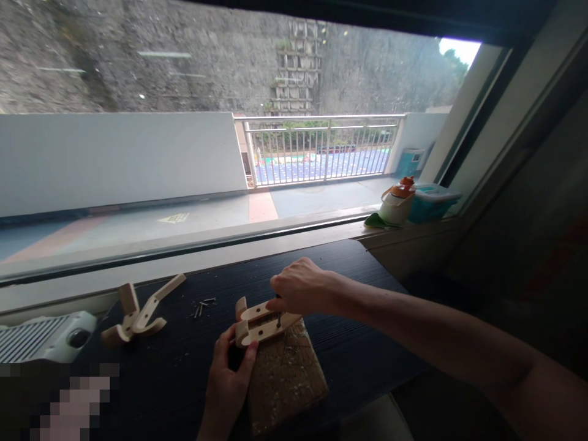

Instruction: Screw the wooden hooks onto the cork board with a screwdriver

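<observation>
Pale wooden hook pieces (261, 332), with drilled holes and upturned curved ends, lie side by side on a worn wooden block (287, 380). My left hand (229, 370) grips the near piece at its curved end, thumb on the near side. Above the pieces, my right hand (294, 286) is closed in a fist around a thin, dark screwdriver-like tool (278, 320). Its shaft points down onto the near wooden piece; the fist hides its handle. Left of them on the dark table lie several loose screws (201, 306) and more wooden hook pieces (144, 315).
The black table (349, 331) stands against a window sill (206, 254). A white slatted appliance (50, 337) is at the left. On the sill at right are a bottle with an orange cap (397, 202) and a teal box (432, 203). Part of another person (76, 404) shows lower left, pixelated.
</observation>
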Demonstrator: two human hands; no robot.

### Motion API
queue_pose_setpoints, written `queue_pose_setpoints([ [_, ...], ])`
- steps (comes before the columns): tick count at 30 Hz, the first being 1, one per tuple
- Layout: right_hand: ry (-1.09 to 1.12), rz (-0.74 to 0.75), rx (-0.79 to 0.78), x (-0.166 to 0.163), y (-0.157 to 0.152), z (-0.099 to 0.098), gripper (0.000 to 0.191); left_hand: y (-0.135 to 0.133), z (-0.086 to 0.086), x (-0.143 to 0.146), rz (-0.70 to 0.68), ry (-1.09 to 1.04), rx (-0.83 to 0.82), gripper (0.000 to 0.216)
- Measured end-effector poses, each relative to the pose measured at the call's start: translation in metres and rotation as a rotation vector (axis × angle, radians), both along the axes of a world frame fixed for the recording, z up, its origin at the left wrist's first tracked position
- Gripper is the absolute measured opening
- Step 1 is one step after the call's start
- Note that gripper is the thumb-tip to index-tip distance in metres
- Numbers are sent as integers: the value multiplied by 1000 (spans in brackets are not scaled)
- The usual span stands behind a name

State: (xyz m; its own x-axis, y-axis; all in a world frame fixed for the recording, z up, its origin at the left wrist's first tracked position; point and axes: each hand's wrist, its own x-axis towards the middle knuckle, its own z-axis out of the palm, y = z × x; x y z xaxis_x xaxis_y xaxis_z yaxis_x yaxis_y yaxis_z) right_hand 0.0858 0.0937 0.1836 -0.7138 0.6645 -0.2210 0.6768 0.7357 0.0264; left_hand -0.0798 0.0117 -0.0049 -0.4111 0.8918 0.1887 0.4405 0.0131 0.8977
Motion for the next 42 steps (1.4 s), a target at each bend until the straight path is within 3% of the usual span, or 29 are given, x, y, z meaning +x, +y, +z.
queue_pose_setpoints([
  [5, 6, 188, -23, -3, -4, 4, 22, 0, 2, 0, 0, 10, -13, 51],
  [7, 12, 199, -26, -5, -4, 2, 22, 0, 1, 0, -3, 20, -20, 51],
  [13, 69, -21, 7, -6, 1, -12, 36, 2, -2, -1, -6, 24, 7, 49],
  [16, 60, -57, 29, -4, 2, -9, 43, 2, -1, -1, -2, 24, 18, 48],
  [21, 23, 128, -1, -2, -1, 7, 27, 0, 0, -1, 1, 21, 13, 47],
  [25, -13, 242, -27, -4, -2, 5, 21, 0, 0, -2, 4, 25, -18, 48],
  [28, 21, 148, -13, -3, 1, -3, 22, 1, 0, -1, 3, 21, -15, 49],
  [31, 40, 11, -12, -1, 2, -7, 33, 1, 0, -1, -4, 10, -2, 50],
  [34, 35, -37, 8, 1, 2, -5, 44, 1, 0, -1, -8, 5, -5, 51],
  [39, 87, 122, 5, -2, -4, 4, 26, 0, 0, 0, -15, -5, 34, 48],
  [42, 165, 212, 24, -7, -6, 6, 27, 0, 1, 1, -10, -8, 56, 47],
])
